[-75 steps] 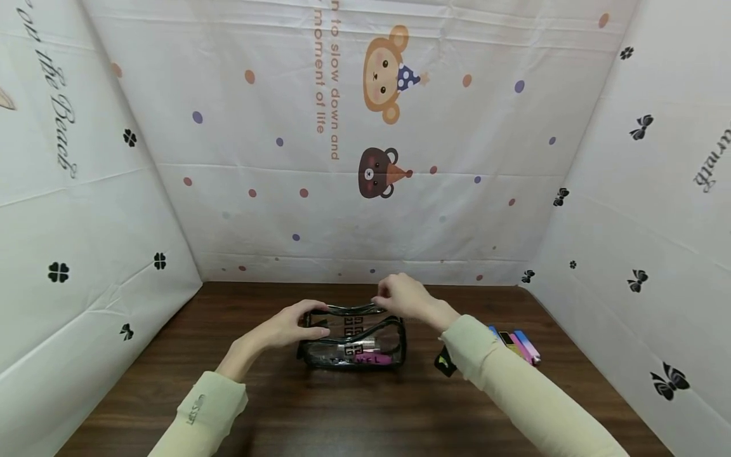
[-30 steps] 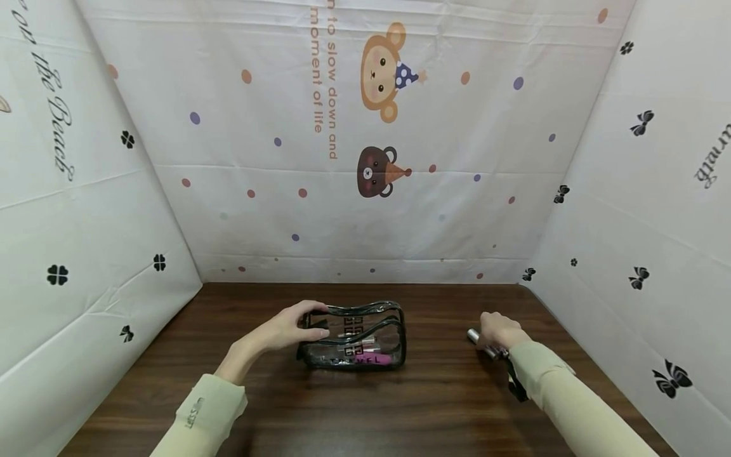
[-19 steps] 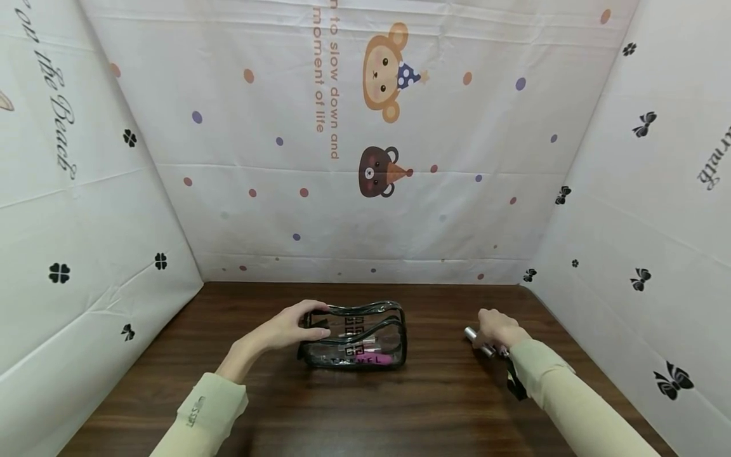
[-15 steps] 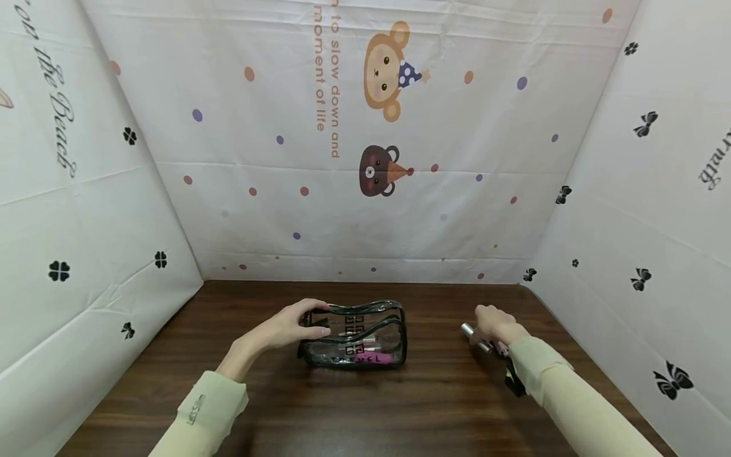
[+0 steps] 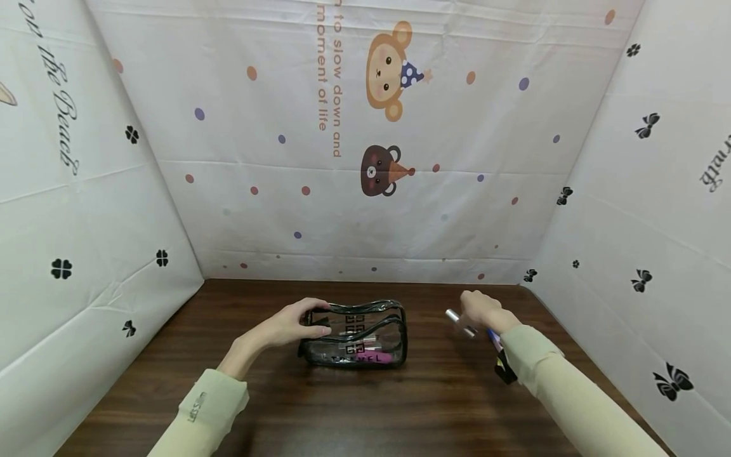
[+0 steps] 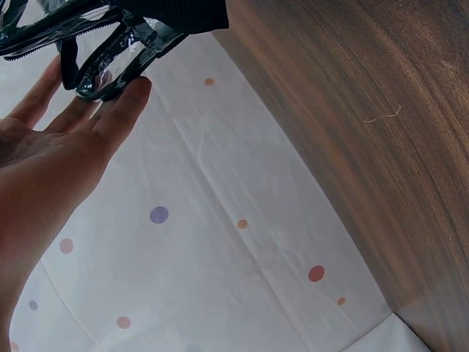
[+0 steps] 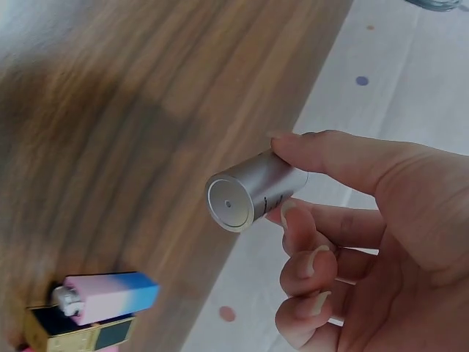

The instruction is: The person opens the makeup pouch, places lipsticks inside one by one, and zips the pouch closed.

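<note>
In the head view my left hand (image 5: 291, 324) holds the left upper edge of a see-through black-trimmed travel pouch (image 5: 331, 357), thumb at the front and fingers over the top. The pouch stands upright, with a pink item (image 5: 374, 358) and a silver one showing inside. The left wrist view catches the pouch (image 6: 110, 66) at my fingertips. Right of the pouch, my right hand (image 5: 484, 310) pinches a silver lipstick-like tube (image 5: 460, 324) above the table. In the right wrist view the tube (image 7: 256, 187) sits between thumb and fingers, its flat end facing the camera.
A pink-and-blue stick (image 7: 110, 297) and a gold-and-black box (image 7: 80, 334) lie on the wooden table (image 5: 365, 419) near my right hand. A black item with a yellow patch (image 5: 505, 369) lies by the right sleeve. White printed sheets (image 5: 274, 209) wall the back and sides.
My right hand has gone from the pouch's top edge to the items on the right, picked up the silver tube and now moves back leftward with it. The left hand stays put.
</note>
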{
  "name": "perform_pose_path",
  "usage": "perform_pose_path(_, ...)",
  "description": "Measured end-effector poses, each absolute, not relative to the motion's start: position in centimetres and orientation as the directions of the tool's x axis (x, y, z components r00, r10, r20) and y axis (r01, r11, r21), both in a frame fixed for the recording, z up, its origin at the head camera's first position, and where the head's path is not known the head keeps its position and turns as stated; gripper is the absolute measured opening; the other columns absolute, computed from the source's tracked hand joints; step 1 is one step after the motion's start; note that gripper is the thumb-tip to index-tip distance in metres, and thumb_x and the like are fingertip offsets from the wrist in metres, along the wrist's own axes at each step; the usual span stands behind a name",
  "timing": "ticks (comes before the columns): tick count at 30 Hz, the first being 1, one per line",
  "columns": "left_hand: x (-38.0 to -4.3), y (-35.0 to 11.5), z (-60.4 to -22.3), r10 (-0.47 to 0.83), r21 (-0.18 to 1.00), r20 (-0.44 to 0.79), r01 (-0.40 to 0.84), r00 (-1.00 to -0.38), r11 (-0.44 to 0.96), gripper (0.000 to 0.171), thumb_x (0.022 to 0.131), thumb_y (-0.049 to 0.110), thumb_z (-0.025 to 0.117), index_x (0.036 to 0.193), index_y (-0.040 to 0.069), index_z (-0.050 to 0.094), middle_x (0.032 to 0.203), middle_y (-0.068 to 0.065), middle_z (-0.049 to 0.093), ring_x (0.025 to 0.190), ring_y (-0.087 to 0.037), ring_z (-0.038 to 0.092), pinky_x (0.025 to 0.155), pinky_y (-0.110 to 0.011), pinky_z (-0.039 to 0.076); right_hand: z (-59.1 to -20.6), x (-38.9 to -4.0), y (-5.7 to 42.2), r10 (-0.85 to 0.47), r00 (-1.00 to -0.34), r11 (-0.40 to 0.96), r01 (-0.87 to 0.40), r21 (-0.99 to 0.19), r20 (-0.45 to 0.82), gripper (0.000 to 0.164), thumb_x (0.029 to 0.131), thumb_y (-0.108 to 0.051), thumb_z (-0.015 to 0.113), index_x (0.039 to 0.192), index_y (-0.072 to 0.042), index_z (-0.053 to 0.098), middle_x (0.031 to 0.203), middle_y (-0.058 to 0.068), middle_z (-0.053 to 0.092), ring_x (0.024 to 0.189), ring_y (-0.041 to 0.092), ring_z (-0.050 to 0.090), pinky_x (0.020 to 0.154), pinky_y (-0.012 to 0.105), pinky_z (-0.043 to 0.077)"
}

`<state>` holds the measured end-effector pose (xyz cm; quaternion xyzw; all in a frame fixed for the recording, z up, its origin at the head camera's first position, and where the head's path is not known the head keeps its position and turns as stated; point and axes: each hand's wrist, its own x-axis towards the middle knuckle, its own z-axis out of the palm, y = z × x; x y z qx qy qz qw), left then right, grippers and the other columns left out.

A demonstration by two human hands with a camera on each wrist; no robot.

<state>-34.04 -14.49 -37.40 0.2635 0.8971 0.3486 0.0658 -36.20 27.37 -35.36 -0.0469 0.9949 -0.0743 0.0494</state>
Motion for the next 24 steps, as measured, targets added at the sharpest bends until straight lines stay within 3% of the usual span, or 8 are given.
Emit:
perform_pose_path(4,-34.0,-14.5,-37.3,0.524,0.655,0.069,0.435,-0.849,0.618,0.063,0.089,0.050,0.064,0.141,0.020,0.047,0.149,-0.009,0.042,0.137,-0.034,0.040,0.105,-0.057,0.039,-34.6,-36.4,26.6,-0.112,-0.990,0.984,-0.097,-0.150,-0.092,0.019,0.075,-0.016,0.076,0.066,-0.009,0.062,0.058,0.000,0.056,0.053,0.012,0.044,0.048,0.027,0.035)
perform_pose_path(13,-33.9,-14.4,-37.5,0.507,0.669,0.043,0.402,-0.861,0.625,0.062,0.088,0.051,0.065,0.141,0.024,0.048,0.151,-0.006,0.039,0.141,-0.033,0.036,0.107,-0.058,0.037,-33.0,-36.6,25.4,-0.184,-0.982,0.973,-0.174,-0.154,-0.053,0.024,0.079,-0.019,0.077,0.064,-0.010,0.060,0.054,0.000,0.054,0.049,0.010,0.038,0.045,0.024,0.028)
perform_pose_path(24,-33.8,-14.5,-37.4,0.502,0.669,0.047,0.401,-0.863,0.626,0.061,0.087,0.051,0.066,0.140,0.024,0.048,0.151,-0.006,0.039,0.141,-0.033,0.036,0.107,-0.057,0.037,-30.9,-36.8,23.3,-0.242,-0.969,0.959,-0.230,-0.167,-0.052,0.022,0.079,-0.020,0.078,0.063,-0.009,0.066,0.060,0.004,0.065,0.050,0.013,0.052,0.046,0.024,0.036)
